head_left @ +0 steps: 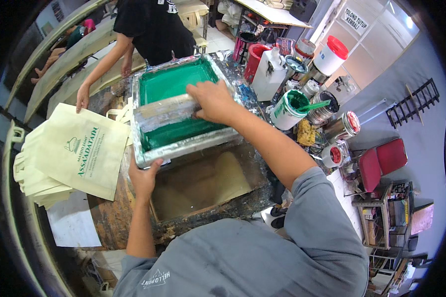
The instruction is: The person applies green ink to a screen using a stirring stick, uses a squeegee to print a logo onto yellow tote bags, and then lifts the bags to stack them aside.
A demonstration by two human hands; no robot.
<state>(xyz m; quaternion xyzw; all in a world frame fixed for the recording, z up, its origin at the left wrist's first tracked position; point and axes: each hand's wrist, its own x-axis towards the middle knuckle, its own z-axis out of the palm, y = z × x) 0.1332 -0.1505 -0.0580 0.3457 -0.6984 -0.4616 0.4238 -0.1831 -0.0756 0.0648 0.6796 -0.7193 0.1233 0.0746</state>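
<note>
A silk-screen printing frame with green ink spread over its mesh is tilted above the worktable. My left hand grips its near left corner, thumb on top of the rim. My right hand is closed on the right end of a wide squeegee, which lies across the inked mesh. Below the near side of the frame shows a dull brown printing bed with a paler patch. To the left, a co-worker's hand holds the top edge of a cream tote bag printed in green.
More cream bags lie stacked at the left. On the right stand a white tub of green ink, a white jug, a red-lidded bucket and several cans. A red chair is farther right. The co-worker stands across the table.
</note>
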